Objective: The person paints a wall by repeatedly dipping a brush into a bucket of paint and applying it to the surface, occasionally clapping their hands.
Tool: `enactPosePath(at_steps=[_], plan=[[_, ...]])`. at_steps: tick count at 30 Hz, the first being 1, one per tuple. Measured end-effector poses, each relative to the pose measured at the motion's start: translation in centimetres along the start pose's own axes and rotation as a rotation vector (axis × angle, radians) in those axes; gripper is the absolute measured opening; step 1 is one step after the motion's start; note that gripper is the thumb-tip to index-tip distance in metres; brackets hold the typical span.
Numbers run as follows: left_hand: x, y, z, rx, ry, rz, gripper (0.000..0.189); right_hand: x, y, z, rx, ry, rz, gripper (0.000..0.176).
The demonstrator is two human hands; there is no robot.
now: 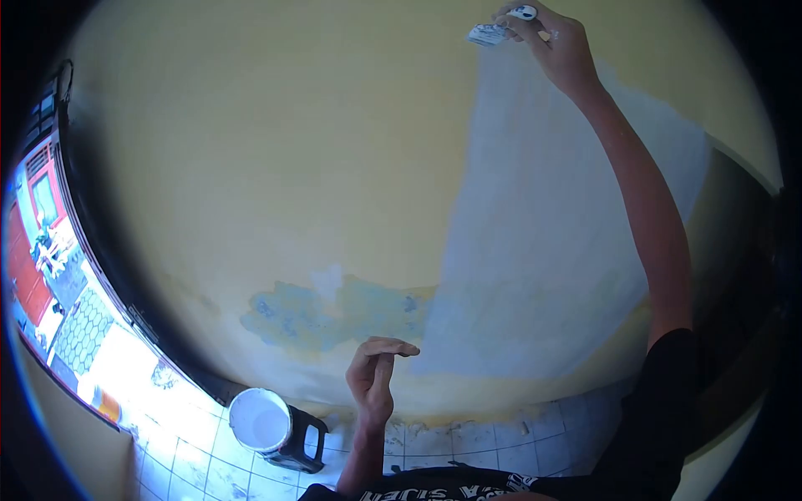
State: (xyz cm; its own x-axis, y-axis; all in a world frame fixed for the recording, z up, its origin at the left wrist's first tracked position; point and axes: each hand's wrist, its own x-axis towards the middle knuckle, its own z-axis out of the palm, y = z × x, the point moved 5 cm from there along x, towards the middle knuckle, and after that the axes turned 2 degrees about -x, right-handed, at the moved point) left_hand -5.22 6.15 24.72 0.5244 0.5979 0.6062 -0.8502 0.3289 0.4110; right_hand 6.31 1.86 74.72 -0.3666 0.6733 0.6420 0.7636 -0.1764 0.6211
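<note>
High on the yellow wall (pixel 292 167), my right hand (pixel 555 42) grips a paintbrush (pixel 488 34). Its white-coated bristles touch the wall at the upper left corner of a pale, freshly coated area (pixel 535 217). The round end of the handle sticks up between the fingers. My left hand (pixel 373 367) is held low in front of the wall with nothing in it, its fingers stretched out to the right. Just behind it is a patch of bluish, worn paint (pixel 326 313) on the yellow surface.
A white paint bucket (pixel 260 420) rests on a dark stool (pixel 307 442) on the tiled floor (pixel 225 480), at lower left. Beyond the bright doorway (pixel 109 351) on the left lies an outdoor area. A dark recess (pixel 739 217) borders the wall on the right.
</note>
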Motion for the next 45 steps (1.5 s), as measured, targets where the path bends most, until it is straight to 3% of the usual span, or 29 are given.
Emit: enactPosePath(at_steps=[4, 5, 11, 12, 13, 19, 22, 28, 31, 34, 35, 38, 42, 45], plan=[[4.6, 6.0, -5.5, 0.027, 0.018, 0.001, 0.024, 10.4, -3.5, 7.5, -0.02, -0.035, -0.147, 0.009], [5.5, 5.9, -1.7, 0.073, 0.0, -0.003, 0.024, 8.4, 0.1, 4.0, -0.037, 0.006, -0.148, 0.01], [11.6, 13.4, -1.7, 0.108, 0.078, 0.022, 0.023, 18.7, -0.4, 5.2, -0.163, -0.063, -0.253, 0.011], [9.8, 11.4, 0.1, 0.142, 0.065, 0.024, 0.022, 14.6, 1.0, 3.5, -0.174, -0.067, -0.208, 0.012], [5.7, 6.8, 4.2, 0.197, 0.036, 0.027, 0.021, 5.8, 3.8, -0.6, -0.184, -0.052, -0.144, 0.014], [-0.8, -1.7, 9.2, 0.233, 0.041, 0.013, 0.023, -10.6, 5.0, -3.4, 0.014, -0.204, -0.072, 0.017], [-2.0, -4.4, 10.4, 0.266, 0.088, 0.026, 0.019, -13.3, 7.2, -4.9, 0.192, -0.055, -0.023, 0.016], [-4.9, -9.7, 11.2, 0.18, 0.012, -0.02, 0.024, -16.2, 10.0, -6.7, -0.064, 0.112, -0.076, 0.01], [-5.8, -11.9, 11.7, 0.176, 0.0, -0.035, 0.024, -22.2, 9.4, -3.5, -0.042, 0.005, -0.255, 0.01], [-6.6, -13.6, 12.0, 0.153, -0.01, -0.05, 0.025, -25.2, 6.2, -2.9, 0.092, -0.197, -0.056, 0.012], [-6.6, -14.2, 12.1, 0.155, -0.012, -0.052, 0.025, -25.5, 6.6, -3.2, 0.118, -0.123, 0.009, 0.011], [-6.9, -15.1, 12.1, 0.155, -0.022, -0.073, 0.025, -24.4, 7.5, -4.8, 0.038, 0.139, -0.14, 0.012], [-7.6, -16.6, 12.9, 0.126, -0.043, -0.091, 0.025, -27.5, 7.7, -2.7, -0.065, -0.024, -0.136, 0.011], [-7.9, -17.3, 12.6, 0.13, -0.065, -0.098, 0.026, -29.1, 6.5, -2.5, 0.168, -0.014, 0.028, 0.009]])
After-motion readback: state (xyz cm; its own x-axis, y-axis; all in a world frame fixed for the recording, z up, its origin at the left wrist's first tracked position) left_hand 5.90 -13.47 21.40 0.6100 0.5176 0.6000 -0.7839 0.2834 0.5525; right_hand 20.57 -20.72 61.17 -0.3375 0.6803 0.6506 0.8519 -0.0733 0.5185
